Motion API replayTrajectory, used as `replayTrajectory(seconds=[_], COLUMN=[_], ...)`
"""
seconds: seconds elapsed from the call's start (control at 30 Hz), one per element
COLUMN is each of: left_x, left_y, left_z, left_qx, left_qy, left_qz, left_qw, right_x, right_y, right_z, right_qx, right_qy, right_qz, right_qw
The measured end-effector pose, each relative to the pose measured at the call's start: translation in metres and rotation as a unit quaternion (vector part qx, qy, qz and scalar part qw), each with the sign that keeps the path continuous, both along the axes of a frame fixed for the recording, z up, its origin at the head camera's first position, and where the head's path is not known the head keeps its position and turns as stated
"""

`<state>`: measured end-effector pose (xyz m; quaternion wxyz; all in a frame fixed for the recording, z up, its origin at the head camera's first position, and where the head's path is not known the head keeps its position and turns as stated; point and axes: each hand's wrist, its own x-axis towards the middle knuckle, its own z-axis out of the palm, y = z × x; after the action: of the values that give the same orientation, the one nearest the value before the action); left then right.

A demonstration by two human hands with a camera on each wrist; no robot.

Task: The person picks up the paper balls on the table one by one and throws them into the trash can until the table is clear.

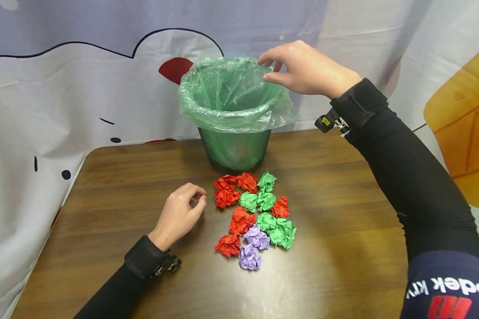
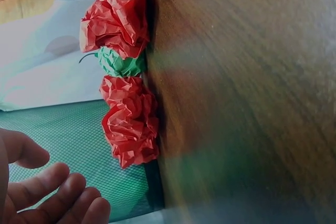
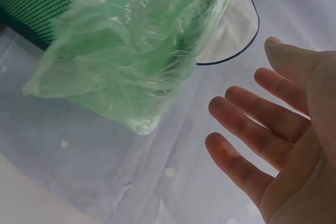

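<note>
A green mesh waste bin (image 1: 237, 148) stands at the back of the table, lined with a translucent green bag (image 1: 239, 119) folded over its rim. My right hand (image 1: 309, 68) hovers over the bin's right rim, fingers apart and holding nothing; the right wrist view shows its spread fingers (image 3: 252, 114) beside the bag. On the table, my left hand (image 1: 179, 215) lies left of the paper balls with fingers loosely bent and nothing in them. Crumpled red paper balls (image 1: 225, 198), green ones (image 1: 283, 232) and two purple ones (image 1: 250, 257) form a cluster in front of the bin.
The wooden table (image 1: 115, 199) backs onto a printed curtain (image 1: 64, 102) with cartoon shapes. An orange-yellow printed patch (image 1: 467, 128) shows on the cloth at right. Both wrists wear black bands, the right one (image 1: 359, 106) near the bin's side.
</note>
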<state>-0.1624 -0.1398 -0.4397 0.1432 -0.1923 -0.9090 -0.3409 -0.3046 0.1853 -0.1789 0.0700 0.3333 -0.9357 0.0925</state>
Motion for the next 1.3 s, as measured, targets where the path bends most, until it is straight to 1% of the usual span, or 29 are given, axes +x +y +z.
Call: replayTrajectory(seconds=[0.2,0.33,0.5,0.67,0.93,1.1,1.3], left_x=[0.0,-0.001,-0.001,0.0,0.003,0.005,0.007], left_y=[0.001,0.001,0.001,0.001,-0.001,-0.003,-0.006], left_z=[-0.001,0.0,0.001,0.001,0.001,0.001,0.001], left_qx=[0.0,-0.003,-0.005,-0.006,-0.009,-0.012,-0.014], left_qy=[0.002,0.005,0.008,0.009,0.008,0.006,-0.003], left_qz=[-0.003,-0.004,-0.001,0.002,0.001,0.003,0.001], left_qw=[1.0,1.0,1.0,0.9999,0.9999,0.9999,0.9999], right_x=[0.018,0.031,0.047,0.06,0.079,0.086,0.094], right_y=[0.013,0.022,0.033,0.043,0.059,0.066,0.07], right_z=[-0.006,-0.01,-0.016,-0.025,-0.046,-0.062,-0.082], right_qx=[-0.002,-0.013,-0.019,-0.029,-0.039,-0.045,-0.047], right_qy=[0.035,0.056,0.075,0.093,0.091,0.09,0.075], right_qz=[0.014,0.021,0.014,0.013,-0.002,0.0,0.002], right_qw=[0.9993,0.9981,0.9969,0.9952,0.9951,0.995,0.9961])
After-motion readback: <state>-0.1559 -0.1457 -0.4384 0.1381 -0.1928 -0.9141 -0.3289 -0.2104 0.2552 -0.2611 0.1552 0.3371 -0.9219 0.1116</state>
